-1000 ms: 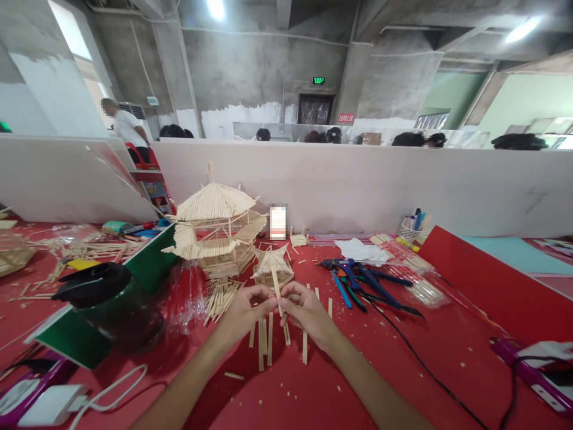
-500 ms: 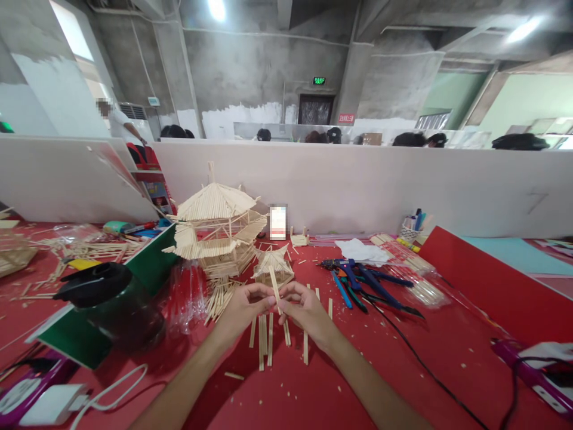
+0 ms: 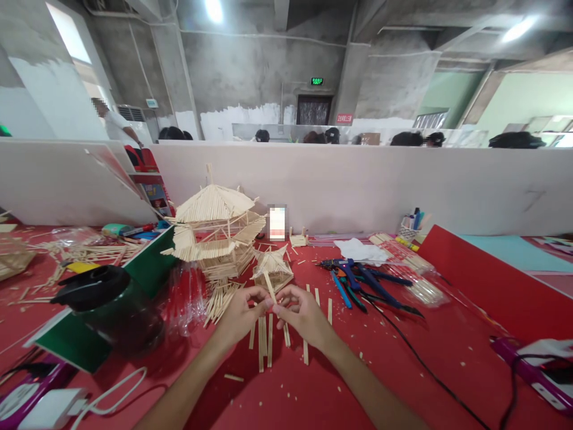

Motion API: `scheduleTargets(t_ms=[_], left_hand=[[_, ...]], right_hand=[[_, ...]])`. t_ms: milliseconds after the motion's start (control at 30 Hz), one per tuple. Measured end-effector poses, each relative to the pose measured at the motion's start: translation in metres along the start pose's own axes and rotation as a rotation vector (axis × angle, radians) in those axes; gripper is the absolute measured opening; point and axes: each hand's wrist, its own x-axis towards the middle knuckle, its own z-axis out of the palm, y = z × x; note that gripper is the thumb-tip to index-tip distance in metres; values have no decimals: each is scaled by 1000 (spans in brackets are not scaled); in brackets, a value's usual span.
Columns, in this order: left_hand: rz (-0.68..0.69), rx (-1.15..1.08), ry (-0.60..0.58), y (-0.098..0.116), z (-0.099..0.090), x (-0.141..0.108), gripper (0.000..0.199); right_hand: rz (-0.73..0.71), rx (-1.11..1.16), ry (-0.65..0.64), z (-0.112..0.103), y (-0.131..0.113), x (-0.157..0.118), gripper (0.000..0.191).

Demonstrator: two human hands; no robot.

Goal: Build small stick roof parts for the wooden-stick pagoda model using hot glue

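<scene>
Between the fingertips of both hands is a short flat wooden strip (image 3: pixel 270 286), tilted with its upper end leaning left. My left hand (image 3: pixel 245 310) pinches it from one side. From the other side my right hand (image 3: pixel 305 312) pinches its lower end, with the fingers curled. Just behind the strip stands a small wooden-stick pavilion (image 3: pixel 274 263). A larger pavilion model (image 3: pixel 215 230) with tiered roofs rises behind it to the left. Several wooden strips (image 3: pixel 263 343) lie on the red table beneath and around my hands.
A dark jug (image 3: pixel 111 310) and a green board (image 3: pixel 147 260) are at left. On the right lie a glue gun (image 3: pixel 342 264), pliers (image 3: pixel 347 292), a black cable (image 3: pixel 416 358) and packed sticks (image 3: pixel 421 286). Purple power strips (image 3: pixel 532 376) sit at both sides. A white partition (image 3: pixel 340 185) stands behind.
The strip's upper end has tipped slightly further left, and my fingers have shifted a little along its lower end. Both hands still pinch it. The camera view has moved slightly.
</scene>
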Motion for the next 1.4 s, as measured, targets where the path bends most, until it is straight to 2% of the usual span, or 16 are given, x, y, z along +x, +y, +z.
scheduleTargets(t_ms=[200, 300, 400, 467, 533, 600, 667, 833, 967, 1033, 1067, 1167, 1200, 1233, 1300, 1400], left_hand=[[-21, -113, 43, 0, 2, -1, 23], [-17, -183, 140, -5, -4, 0, 23], [10, -180, 259, -11, -22, 4, 22], [24, 15, 269, -14, -38, 7, 23], [2, 353, 281, -14, -54, 7, 24], [-52, 709, 302, -12, -66, 6, 23], [-117, 958, 275, -10, -73, 5, 25], [-322, 1192, 194, -5, -73, 3, 30], [-359, 1284, 202, -3, -73, 1, 45], [-284, 1254, 230, -4, -75, 0, 48], [-199, 1191, 237, -5, -76, -1, 47], [155, 838, 180, -5, -71, -4, 46], [225, 713, 145, -4, -66, -5, 44], [251, 597, 132, -2, -60, -6, 42], [218, 391, 27, 1, -43, -7, 45], [145, 149, -57, 2, -18, -9, 45]], right_hand=[[-2, -5, 8, -2, 1, 1, 32], [13, -11, 7, -2, 0, 2, 32], [30, 16, 3, -3, 1, 2, 34], [34, 55, 2, -4, 1, 3, 38], [52, 100, 15, -5, 1, 3, 42], [87, 138, 29, -6, 0, 2, 44], [120, 172, 27, -7, -2, 2, 45], [148, 246, -6, -8, -6, 2, 47], [144, 237, -19, -9, -4, 2, 43], [135, 227, -19, -9, -3, 2, 41], [122, 223, -23, -9, -3, 2, 40], [57, 223, -66, -7, -4, 2, 38], [34, 224, -87, -6, -5, 2, 38], [17, 222, -107, -5, -5, 2, 37], [2, 205, -138, -2, -6, 2, 37], [-5, 157, -150, 3, -6, 1, 35]])
